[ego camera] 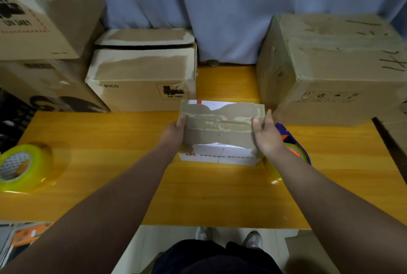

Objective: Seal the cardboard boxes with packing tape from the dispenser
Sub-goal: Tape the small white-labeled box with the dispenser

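A small white cardboard box [220, 133] with torn brown patches on top sits in the middle of the yellow wooden table [110, 163]. My left hand [174, 133] grips its left side and my right hand [267, 135] grips its right side. Just right of the box, partly hidden behind my right wrist, lies the purple and orange tape dispenser [290, 141] with a yellowish roll in it. A loose roll of yellow-green packing tape [22, 168] lies at the table's left edge.
A PICO box [143, 80] stands behind the small box to the left, with larger boxes [39, 20] stacked at far left. A big brown box [334, 71] stands at the back right. A blue curtain [220, 9] hangs behind. My shoes [229, 237] show below the table edge.
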{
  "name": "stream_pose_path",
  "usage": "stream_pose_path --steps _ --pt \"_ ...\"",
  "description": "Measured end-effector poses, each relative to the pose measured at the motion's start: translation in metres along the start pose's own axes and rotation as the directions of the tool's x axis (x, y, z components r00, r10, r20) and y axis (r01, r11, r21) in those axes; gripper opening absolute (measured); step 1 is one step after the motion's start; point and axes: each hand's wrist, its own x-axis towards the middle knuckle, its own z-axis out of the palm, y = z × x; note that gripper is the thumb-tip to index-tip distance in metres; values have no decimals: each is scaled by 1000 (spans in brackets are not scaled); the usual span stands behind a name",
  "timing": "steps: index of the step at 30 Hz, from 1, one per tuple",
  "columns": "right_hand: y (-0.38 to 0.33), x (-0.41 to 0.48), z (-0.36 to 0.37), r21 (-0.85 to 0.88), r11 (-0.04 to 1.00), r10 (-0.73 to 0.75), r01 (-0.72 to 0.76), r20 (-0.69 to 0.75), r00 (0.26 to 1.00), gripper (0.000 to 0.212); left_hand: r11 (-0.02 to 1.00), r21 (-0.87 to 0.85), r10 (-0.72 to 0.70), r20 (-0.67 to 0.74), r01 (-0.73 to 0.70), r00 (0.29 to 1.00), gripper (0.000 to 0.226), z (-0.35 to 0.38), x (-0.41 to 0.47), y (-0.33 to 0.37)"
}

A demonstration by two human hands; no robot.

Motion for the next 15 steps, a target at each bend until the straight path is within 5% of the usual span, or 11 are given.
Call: stream_pose_path --steps 3,7,12,15 --pt "-2 -7 -4 75 997 5 -11 80 997 69 997 -63 35 21 -33 999 53 -5 -14 2" --pt "-16 -17 -24 321 934 -175 157 29 984 85 939 -120 307 -140 -324 941 35 -16 -53 26" --pt "-26 -40 -80 435 798 -323 417 -275 906 71 751 -164 568 -332 -639 753 27 -5 -110 73" --pt "-9 -53 -127 240 791 -399 562 -495 772 61 700 -86 638 -373 -709 674 31 30 -133 97"
